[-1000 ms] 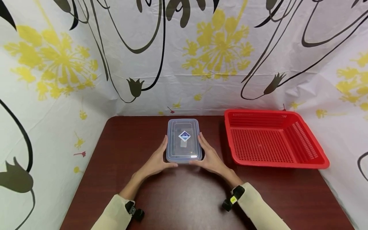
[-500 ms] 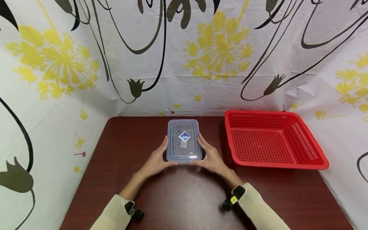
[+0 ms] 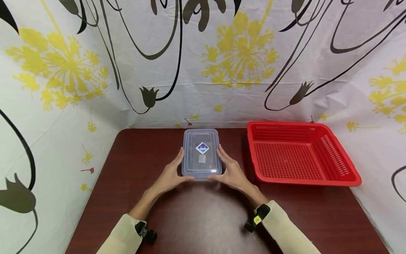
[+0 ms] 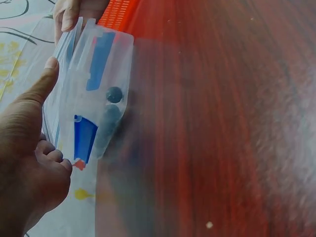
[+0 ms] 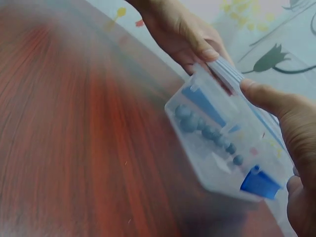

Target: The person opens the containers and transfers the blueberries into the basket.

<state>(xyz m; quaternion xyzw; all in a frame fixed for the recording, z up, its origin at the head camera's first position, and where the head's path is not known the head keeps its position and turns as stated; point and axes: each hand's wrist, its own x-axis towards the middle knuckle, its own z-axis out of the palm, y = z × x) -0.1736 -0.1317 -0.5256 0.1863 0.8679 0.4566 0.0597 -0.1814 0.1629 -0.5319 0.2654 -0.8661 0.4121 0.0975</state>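
Note:
A clear plastic lidded container (image 3: pixel 201 153) with blue clips and a diamond label is held between both hands near the middle of the brown table (image 3: pixel 203 218). My left hand (image 3: pixel 171 174) grips its left side, thumb on the lid edge. My right hand (image 3: pixel 233 173) grips its right side. In the left wrist view the container (image 4: pixel 94 98) is raised off the table, and my left hand (image 4: pixel 29 148) curls around its edge. In the right wrist view the container (image 5: pixel 227 143) shows several small dark round pieces inside, and my right hand (image 5: pixel 291 128) has its thumb on the lid.
A red perforated basket (image 3: pixel 304 181) sits on the table to the right of the container, nothing in it. Its edge (image 4: pixel 116 12) shows in the left wrist view. Flower-patterned cloth walls (image 3: pixel 95 70) close in the table at the back and both sides.
The container has risen slightly off the table between the two hands, which have moved up with it. The basket has not moved.

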